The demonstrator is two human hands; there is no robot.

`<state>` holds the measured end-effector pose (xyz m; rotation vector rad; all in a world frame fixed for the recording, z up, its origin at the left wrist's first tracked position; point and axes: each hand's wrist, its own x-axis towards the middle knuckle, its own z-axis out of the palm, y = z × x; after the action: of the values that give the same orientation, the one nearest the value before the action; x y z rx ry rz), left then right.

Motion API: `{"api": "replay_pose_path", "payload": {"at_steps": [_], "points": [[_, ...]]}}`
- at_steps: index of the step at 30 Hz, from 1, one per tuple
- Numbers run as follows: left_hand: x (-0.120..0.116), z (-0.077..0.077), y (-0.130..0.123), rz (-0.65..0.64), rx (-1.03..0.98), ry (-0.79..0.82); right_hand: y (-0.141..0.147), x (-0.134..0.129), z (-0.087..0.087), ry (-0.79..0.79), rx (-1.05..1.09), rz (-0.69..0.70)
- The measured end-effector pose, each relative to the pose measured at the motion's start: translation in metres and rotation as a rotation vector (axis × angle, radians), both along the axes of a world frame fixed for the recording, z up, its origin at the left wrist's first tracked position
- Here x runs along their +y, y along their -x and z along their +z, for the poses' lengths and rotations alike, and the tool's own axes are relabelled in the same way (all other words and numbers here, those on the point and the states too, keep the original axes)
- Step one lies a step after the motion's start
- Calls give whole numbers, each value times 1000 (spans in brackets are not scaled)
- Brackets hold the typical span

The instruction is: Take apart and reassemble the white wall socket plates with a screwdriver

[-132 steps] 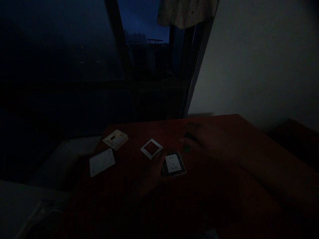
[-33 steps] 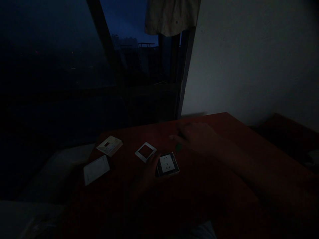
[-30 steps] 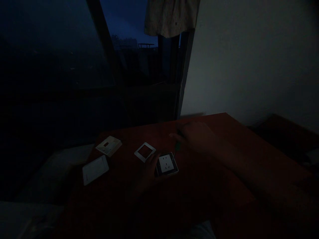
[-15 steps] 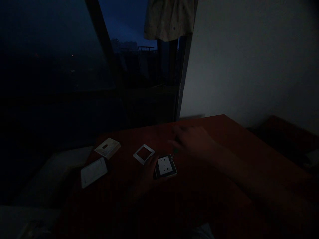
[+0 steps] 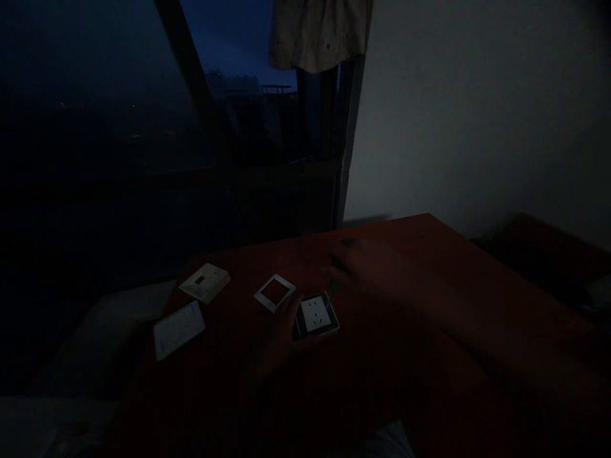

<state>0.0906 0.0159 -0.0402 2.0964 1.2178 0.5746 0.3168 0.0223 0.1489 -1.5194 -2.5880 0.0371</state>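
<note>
A wall socket [image 5: 316,315] with a white face and a dark surround lies face up on the reddish table. My left hand [image 5: 281,331] grips it from the left, fingers along its far left corner and thumb near the front edge. In my right hand [image 5: 351,261], closed above the socket's far right side, is a screwdriver [image 5: 333,287] with a green handle. Its thin shaft slants down to the right edge of the socket. A white square frame [image 5: 263,298] with an open middle rests just beyond my left hand.
At the table's left lie a pale switch plate [image 5: 217,286] and a white rectangular plate [image 5: 179,331]. A dark window and a hanging curtain [image 5: 319,35] are behind the table [image 5: 410,238]. The wall [image 5: 468,114] rises at the right. The light is very dim.
My view has shifted slightly. The screwdriver stays at the socket's right edge, and my right hand has turned a little around its handle. My left hand keeps its hold.
</note>
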Motion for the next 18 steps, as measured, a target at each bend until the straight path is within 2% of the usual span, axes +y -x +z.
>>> {"api": "replay_pose_path", "payload": {"at_steps": [4, 9, 13, 18], "points": [[0, 1, -1, -3, -44, -19, -5, -2, 4, 99, 143, 118], [-1, 5, -4, 23, -34, -23, -3, 1, 2, 39, 91, 11], [-1, 6, -3, 35, -32, 10, -5, 7, -2, 113, 175, 128], [-1, 5, -2, 36, -40, 23, -11, 4, 4, 178, 222, 275]]}}
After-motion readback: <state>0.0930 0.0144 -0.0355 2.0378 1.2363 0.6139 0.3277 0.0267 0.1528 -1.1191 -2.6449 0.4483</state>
